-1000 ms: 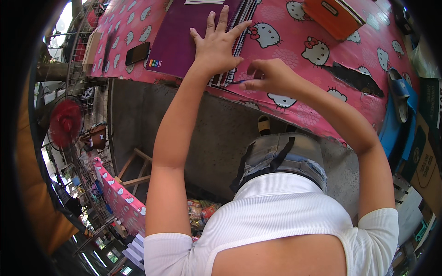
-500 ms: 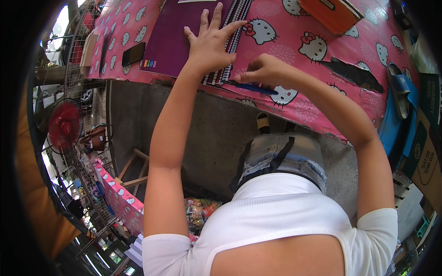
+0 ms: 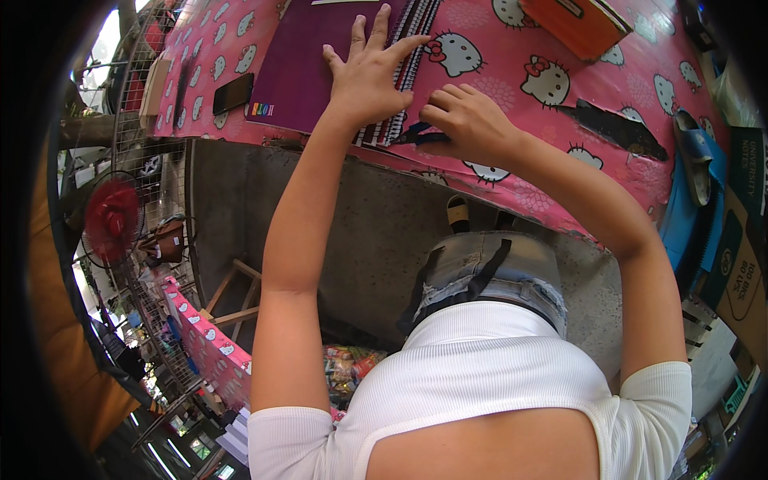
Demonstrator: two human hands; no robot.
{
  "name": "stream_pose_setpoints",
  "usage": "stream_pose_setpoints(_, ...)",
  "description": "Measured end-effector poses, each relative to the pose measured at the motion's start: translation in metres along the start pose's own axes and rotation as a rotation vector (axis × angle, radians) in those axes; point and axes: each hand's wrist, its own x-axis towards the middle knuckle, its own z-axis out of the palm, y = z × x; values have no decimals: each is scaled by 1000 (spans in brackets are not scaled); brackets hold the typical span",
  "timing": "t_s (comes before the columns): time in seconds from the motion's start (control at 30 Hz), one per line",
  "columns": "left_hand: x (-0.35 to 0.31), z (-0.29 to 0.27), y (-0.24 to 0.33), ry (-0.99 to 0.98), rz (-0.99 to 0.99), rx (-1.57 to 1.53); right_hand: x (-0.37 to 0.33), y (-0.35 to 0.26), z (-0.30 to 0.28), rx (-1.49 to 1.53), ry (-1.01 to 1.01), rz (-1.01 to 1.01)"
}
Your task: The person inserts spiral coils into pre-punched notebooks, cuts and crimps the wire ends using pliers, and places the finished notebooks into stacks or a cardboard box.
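Reaches both bare hands over the near edge of a pink cat-print table (image 3: 520,192), dressed in a white ribbed top (image 3: 480,352) and faded denim (image 3: 528,268). Spreads the left hand (image 3: 366,84) wide across a purple notebook (image 3: 296,64), with the fingers pointing away toward the far side, the thumb out over the wire spirals (image 3: 418,20) along the right-hand margin, and nothing seen clasped in the splayed grip. Curls the right hand (image 3: 470,122) low over the table just beside those spirals, with bent fingers partly covering a dark blue object (image 3: 412,134) near the lower right corner of the notebook. Cannot tell from this angle whether pinched or merely touched, nor how wide the gap between the hidden fingertips. Includes, just left of the notebook, a dark phone (image 3: 233,94) lying flat; to the right, well apart from the hands, an orange case (image 3: 574,30) and a dark torn patch (image 3: 620,130) in the pink covering. Shows at the right rim a blue-and-grey sandal (image 3: 694,164) near a brown-and-green carton (image 3: 740,276), and at far left a red fan (image 3: 112,218) beside wire mesh (image 3: 148,164).
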Motion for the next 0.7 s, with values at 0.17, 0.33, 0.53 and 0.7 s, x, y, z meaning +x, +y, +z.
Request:
stream_pose_setpoints(0.17,0,1,1,2,1,-19,20,-2,-20,423,-439,575)
stream_pose_setpoints(0.33,5,31,-21,219,106,64,22,-3,-15,505,-517,779)
stream_pose_setpoints(0.53,5,34,-23,269,124,36,-5,-10,-4,-155,-90,92)
stream_pose_setpoints(0.7,7,13,-6,139,82,-11,4,-2,1,-65,-88,89)
